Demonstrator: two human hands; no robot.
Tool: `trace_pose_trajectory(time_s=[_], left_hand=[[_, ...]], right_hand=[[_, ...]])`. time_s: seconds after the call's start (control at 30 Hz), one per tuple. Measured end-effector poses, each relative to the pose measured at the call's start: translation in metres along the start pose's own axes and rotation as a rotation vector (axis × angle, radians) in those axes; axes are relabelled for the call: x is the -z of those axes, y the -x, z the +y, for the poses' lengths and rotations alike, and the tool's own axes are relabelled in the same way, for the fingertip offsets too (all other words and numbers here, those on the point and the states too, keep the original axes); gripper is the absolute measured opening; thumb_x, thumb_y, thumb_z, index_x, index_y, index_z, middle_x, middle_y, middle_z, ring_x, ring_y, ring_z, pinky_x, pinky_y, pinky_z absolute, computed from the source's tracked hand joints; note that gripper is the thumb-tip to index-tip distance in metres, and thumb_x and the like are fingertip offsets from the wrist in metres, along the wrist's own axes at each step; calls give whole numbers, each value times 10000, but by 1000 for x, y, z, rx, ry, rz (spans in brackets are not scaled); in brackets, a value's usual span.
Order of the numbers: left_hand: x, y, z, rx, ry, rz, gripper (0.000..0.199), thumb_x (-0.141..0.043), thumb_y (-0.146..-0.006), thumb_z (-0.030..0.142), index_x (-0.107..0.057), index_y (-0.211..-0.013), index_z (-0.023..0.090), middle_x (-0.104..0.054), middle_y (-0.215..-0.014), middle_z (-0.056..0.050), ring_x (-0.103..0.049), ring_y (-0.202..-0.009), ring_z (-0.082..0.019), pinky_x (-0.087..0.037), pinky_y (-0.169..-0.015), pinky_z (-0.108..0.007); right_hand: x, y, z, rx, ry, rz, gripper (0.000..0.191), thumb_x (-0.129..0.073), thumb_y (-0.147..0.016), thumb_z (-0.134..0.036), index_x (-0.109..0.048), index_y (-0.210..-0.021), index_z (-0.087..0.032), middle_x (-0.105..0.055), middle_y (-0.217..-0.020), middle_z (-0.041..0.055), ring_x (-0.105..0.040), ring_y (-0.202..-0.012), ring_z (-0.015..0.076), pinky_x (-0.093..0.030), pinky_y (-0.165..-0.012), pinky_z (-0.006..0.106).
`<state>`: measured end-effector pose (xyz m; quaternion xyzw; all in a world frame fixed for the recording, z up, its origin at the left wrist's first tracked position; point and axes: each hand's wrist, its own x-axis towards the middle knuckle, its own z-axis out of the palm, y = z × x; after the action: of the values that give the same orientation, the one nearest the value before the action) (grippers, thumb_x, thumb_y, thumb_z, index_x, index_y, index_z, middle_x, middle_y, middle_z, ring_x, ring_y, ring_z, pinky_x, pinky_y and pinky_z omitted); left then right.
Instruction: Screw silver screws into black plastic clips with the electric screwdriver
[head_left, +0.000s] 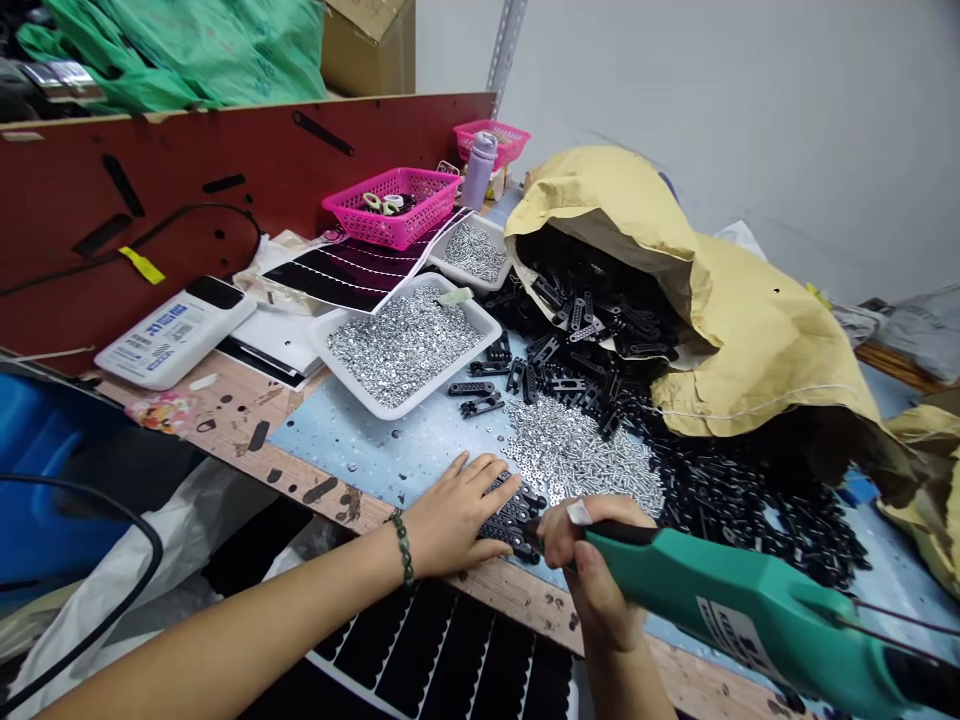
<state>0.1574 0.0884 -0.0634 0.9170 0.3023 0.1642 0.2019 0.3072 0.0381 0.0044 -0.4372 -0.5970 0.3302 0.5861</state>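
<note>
My left hand (457,515) presses its fingers on a black plastic bracket (510,522) lying at the table's near edge. My right hand (592,565) grips a green electric screwdriver (750,620), with a white wrap on one finger. The screwdriver's dark shaft points at the bracket, and its tip is hidden by my fingers. A loose heap of silver screws (577,460) lies just beyond both hands. Black brackets (750,515) are strewn to the right, and more spill from a tan paper sack (697,290).
A white tray of silver nuts (405,345) and a smaller tray of screws (472,250) stand behind the hands. Pink baskets (390,205), a lilac bottle (478,172) and a white box (176,332) stand further back. Black scalloped sheets (442,650) lie below the table edge.
</note>
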Motion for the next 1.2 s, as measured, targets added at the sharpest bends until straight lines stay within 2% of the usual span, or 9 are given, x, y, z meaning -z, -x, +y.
trace_pose_trajectory(time_s=[0.13,0.37,0.57,0.77,0.9,1.2], left_hand=[[-2,1,-1,-2,1,22,742,-627,-794,503,-304,-1390,201,-390,-1400,-143,-283,-1332,-328,-242,-1082,-553],[-3,3,-1,-18,-12,41,737,-613,-807,509,-293,-1399,210,-384,-1412,-140,-288,-1334,-323,-247,-1084,-549],[-1,2,0,-3,-45,10,748,-618,-803,509,-291,-1402,202,-385,-1411,-138,-290,-1330,-318,-244,-1090,-540],[1,1,1,-4,-57,-5,756,-615,-798,530,-298,-1397,197,-380,-1415,-141,-290,-1330,-315,-246,-1090,-533],[1,1,1,4,-57,-13,757,-619,-797,526,-302,-1396,189,-379,-1413,-145,-288,-1329,-316,-236,-1094,-532],[1,2,0,-5,-26,8,742,-596,-812,539,-296,-1399,199,-377,-1419,-140,-280,-1337,-314,-230,-1092,-530]], right_hand=[[-1,-4,-3,59,-121,-1,84,-534,-866,-276,-488,-924,-237,-476,-512,-82,-459,-427,118,-427,-516,297],[6,9,-23,58,-66,55,88,-539,-862,-286,-523,-923,-224,-505,-528,-61,-486,-443,119,-445,-541,312],[4,11,-22,42,8,84,100,-561,-848,-309,-522,-864,-219,-488,-497,-66,-489,-432,121,-453,-524,306],[4,17,-26,58,-34,113,93,-546,-857,-306,-536,-895,-222,-504,-523,-48,-511,-460,134,-456,-535,323],[4,16,-25,45,-77,101,93,-553,-857,-299,-540,-904,-220,-507,-524,-51,-498,-446,126,-448,-532,317],[9,13,-25,-1,1,68,109,-548,-861,-311,-533,-901,-211,-512,-530,-52,-518,-470,123,-466,-553,310]])
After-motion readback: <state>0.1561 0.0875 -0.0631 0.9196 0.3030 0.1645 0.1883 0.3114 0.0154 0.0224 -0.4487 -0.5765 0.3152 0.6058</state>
